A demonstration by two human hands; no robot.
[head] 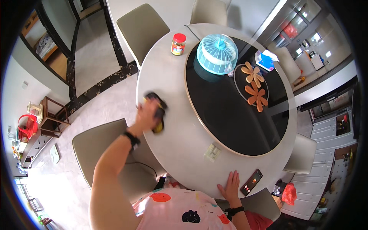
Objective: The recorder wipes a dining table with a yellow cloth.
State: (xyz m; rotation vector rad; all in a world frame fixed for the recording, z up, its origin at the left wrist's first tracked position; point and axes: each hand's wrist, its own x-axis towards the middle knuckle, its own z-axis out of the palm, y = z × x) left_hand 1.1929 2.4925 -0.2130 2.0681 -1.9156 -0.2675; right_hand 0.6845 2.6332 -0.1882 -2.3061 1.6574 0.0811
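Observation:
My left hand (pixel 148 115) is at the left side of the round table (pixel 178 143), gripping a black and yellow object (pixel 159 126). Motion blur hides what kind of thing it is, and the fingers cover its middle. My right hand (pixel 231 185) rests palm down near the table's front edge, fingers extended and holding nothing. Just right of it lies a smartphone (pixel 251 182) with its screen lit. A small clear packet (pixel 212 152) is on the tabletop between my hands, close to the black glass turntable (pixel 224 115).
On the turntable stand a blue domed food cover (pixel 217 54), two wooden flower-shaped trivets (pixel 253 74) and a tissue pack (pixel 266 61). A red-lidded jar (pixel 178 44) sits at the far left. Chairs (pixel 142 31) surround the table; one chair (pixel 100 146) is beside my left arm.

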